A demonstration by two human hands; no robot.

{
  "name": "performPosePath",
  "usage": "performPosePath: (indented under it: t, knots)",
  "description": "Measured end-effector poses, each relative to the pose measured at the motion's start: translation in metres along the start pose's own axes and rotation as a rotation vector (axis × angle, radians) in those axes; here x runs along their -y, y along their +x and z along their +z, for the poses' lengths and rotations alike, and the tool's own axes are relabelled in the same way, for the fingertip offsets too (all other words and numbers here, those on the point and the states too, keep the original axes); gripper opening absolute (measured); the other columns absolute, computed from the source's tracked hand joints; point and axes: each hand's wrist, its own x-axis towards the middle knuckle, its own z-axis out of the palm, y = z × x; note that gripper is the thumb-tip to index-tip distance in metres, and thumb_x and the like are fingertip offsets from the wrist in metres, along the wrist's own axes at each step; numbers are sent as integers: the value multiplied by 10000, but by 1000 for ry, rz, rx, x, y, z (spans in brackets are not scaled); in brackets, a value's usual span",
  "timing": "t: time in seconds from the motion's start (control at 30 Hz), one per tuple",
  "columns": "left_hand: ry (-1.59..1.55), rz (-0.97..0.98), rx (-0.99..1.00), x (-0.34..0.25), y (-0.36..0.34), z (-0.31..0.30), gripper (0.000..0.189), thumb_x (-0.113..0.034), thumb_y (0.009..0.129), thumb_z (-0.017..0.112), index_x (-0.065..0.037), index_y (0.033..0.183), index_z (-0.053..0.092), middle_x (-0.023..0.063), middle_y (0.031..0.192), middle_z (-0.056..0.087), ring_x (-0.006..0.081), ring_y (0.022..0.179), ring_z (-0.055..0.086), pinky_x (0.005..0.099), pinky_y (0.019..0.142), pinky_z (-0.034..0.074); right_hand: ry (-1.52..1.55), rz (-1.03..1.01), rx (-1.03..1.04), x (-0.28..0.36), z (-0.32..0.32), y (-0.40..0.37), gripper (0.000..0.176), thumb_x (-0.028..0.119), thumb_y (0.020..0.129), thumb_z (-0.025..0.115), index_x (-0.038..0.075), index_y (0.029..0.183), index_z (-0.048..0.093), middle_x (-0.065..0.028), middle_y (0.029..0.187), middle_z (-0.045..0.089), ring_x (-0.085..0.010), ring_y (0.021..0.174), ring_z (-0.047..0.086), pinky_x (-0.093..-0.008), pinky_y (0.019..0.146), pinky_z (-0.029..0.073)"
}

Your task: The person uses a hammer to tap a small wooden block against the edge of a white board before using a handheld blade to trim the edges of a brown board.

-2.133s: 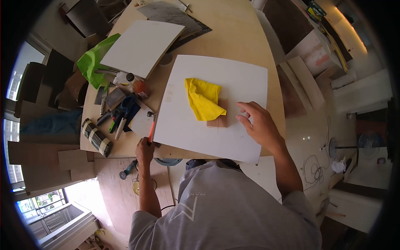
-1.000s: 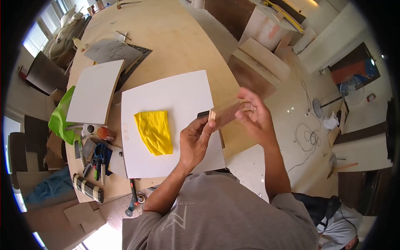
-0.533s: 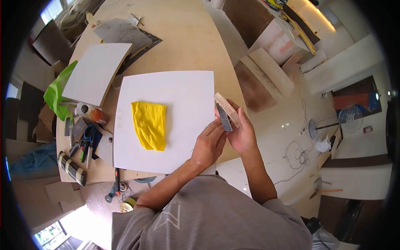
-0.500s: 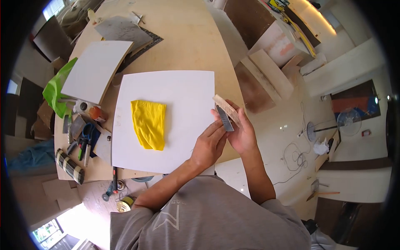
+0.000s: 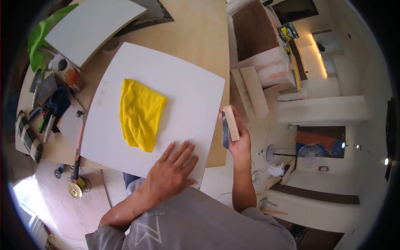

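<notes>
My left hand [image 5: 171, 171] lies palm down with fingers spread on the lower right part of a white board [image 5: 187, 91]. Beyond the board's right edge, my right hand [image 5: 241, 139] grips a wooden sanding block [image 5: 231, 123], held on edge. A dark sheet that looks like sandpaper [image 5: 225, 130] covers the block's left face. On the board, up and to the left of my left hand, rests a crumpled yellow cloth [image 5: 141, 114].
Left on the wooden table [image 5: 200, 33] are a second white panel [image 5: 93, 27], a bottle with orange liquid [image 5: 71, 77], blue-handled scissors [image 5: 57, 98] and a rolled checkered item [image 5: 29, 137]. A green bag [image 5: 39, 39] hangs behind. A fan [image 5: 310, 155] stands right.
My left hand has left the sanding block and come down flat on the board. The board has turned clockwise. My right hand keeps the block, now held more upright.
</notes>
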Motion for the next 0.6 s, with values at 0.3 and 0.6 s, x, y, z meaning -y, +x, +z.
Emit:
performPosePath:
  t: [0.3,0.6]
  knots:
    - [207,113,53,14,-22,8,518,-176,884,483,-107,1397,500,143,1509,389,318,1420,341,530,1157,264,28,157,-86,17,-12,7,682,379,878,626,-82,1345,441,-215,1138,573,-278,938,571,-309,779,489]
    - [233,251,-5,7,-2,37,492,-190,892,466,-37,1352,548,196,1472,433,402,1390,365,524,1157,271,-52,192,-92,71,-32,73,615,322,899,448,-43,1391,400,-314,1389,433,-423,1174,538,-451,881,496]
